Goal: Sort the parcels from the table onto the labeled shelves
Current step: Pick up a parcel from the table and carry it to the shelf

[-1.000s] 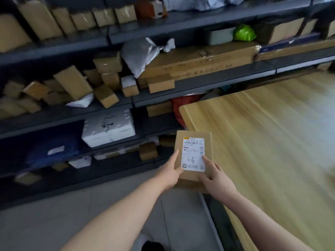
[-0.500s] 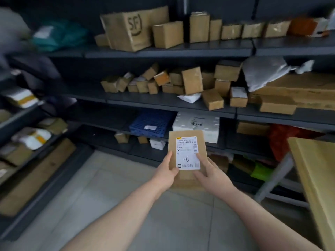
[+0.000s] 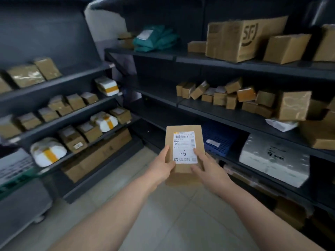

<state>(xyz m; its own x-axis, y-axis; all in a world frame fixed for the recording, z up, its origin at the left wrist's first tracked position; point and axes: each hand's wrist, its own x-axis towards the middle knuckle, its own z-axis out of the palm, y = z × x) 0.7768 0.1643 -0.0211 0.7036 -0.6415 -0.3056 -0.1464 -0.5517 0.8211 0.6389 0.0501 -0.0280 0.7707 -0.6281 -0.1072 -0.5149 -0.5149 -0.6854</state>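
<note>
Now left hand and right hand pinch the parcel by its lower side edges, over open floor.

The white shipping label on the held brown parcel bears a handwritten "1-6"; its printed lines are too small to read. Up and right of it, a large carton shows "SF".

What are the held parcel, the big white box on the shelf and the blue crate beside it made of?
The parcel looks like matt brown cardboard with a white paper label stuck on. The white box seems foam, probably polystyrene: dull pebbled surface, rounded edges. The blue crate looks like moulded plastic, by its even colour and grid pattern, though blur leaves that open.
</note>
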